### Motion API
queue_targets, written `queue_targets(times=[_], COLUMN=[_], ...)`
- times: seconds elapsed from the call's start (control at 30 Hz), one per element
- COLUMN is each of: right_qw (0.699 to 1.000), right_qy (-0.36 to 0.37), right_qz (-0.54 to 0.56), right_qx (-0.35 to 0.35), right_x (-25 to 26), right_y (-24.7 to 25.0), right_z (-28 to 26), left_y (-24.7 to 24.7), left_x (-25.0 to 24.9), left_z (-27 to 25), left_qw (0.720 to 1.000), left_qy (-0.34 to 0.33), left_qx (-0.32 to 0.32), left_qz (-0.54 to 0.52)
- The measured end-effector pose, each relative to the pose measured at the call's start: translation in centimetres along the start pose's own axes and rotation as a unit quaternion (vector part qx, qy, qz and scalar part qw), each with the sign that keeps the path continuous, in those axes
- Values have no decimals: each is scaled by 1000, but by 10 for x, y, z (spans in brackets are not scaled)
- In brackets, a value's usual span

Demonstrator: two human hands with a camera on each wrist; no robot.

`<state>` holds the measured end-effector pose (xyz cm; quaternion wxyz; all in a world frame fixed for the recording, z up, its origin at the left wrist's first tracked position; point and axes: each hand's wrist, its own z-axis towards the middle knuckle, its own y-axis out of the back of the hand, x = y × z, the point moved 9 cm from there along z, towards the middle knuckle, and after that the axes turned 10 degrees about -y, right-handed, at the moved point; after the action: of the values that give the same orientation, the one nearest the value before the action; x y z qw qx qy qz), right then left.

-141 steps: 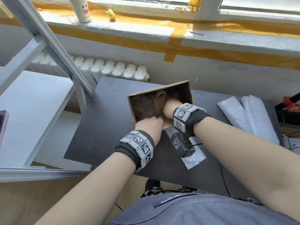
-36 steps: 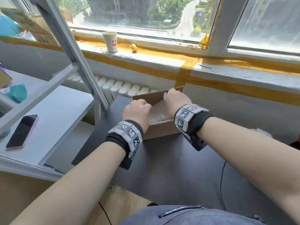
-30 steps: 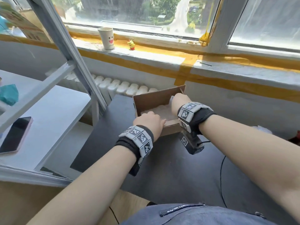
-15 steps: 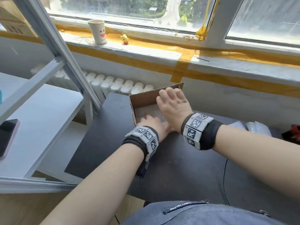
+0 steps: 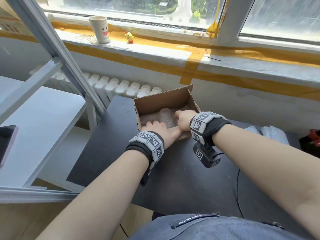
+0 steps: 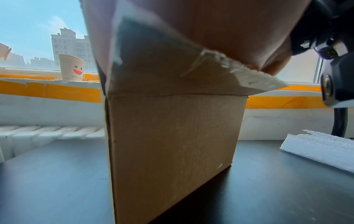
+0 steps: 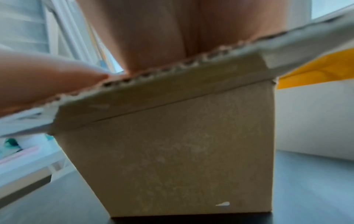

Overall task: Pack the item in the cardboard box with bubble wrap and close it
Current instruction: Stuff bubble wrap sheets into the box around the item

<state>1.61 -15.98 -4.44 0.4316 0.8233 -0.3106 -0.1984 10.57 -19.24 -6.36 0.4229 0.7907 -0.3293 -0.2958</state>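
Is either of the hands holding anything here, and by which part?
Both hands, left and right, grip the cardboard box by its near flap, fingers inside over the bubble wrap.

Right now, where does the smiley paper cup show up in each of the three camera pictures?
Head: smiley paper cup upper left, on the windowsill.
Left wrist: left of the cardboard box, on the sill.
Right wrist: not in it.
Shared landmark: the cardboard box, central in all three.

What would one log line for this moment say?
stage: closing not begun | cardboard box: open on table | bubble wrap: inside box | left hand: at near flap | right hand: fingers reach inside
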Motion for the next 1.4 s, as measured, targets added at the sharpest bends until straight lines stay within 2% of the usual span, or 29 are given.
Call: queue_targets(times=[0.1,0.3,0.53,0.63,0.73,0.8,0.87,0.97,1.2,1.4], right_qw=[999,998,998,999,999,998,998,997,999,1000], right_qy=[-17,-32,-10,-5,-9,12,21,9,6,19], right_qz=[30,60,61,34,21,30,54,81,48,6], right_qx=[0,5,-1,-1,-32,-48,-37,-13,17,0], right_x=[-2,-8,-6,-6,-7,-4,-4,-6,-5,-1], right_y=[-4,-12,-10,-11,-9,-10,-12,-14,-14,-11], right_z=[1,0,2,6,7,7,7,7,13,14], left_y=[-7,-3,-9,-2,7,6,-1,-6,-4,-10], left_x=[2,0,4,1,-6,-8,-8,-4,-2,-5], left_z=[-2,-10,-1,-4,-8,-6,0,5,2,-6], left_qw=[999,998,999,999,995,993,994,996,997,999], left_qy=[13,27,20,19,-10,-37,-57,-55,-46,-35], left_qx=[7,-44,7,-31,-91,-106,-92,-73,-40,-19], left_qz=[-35,-41,-49,-8,42,48,29,5,-42,25])
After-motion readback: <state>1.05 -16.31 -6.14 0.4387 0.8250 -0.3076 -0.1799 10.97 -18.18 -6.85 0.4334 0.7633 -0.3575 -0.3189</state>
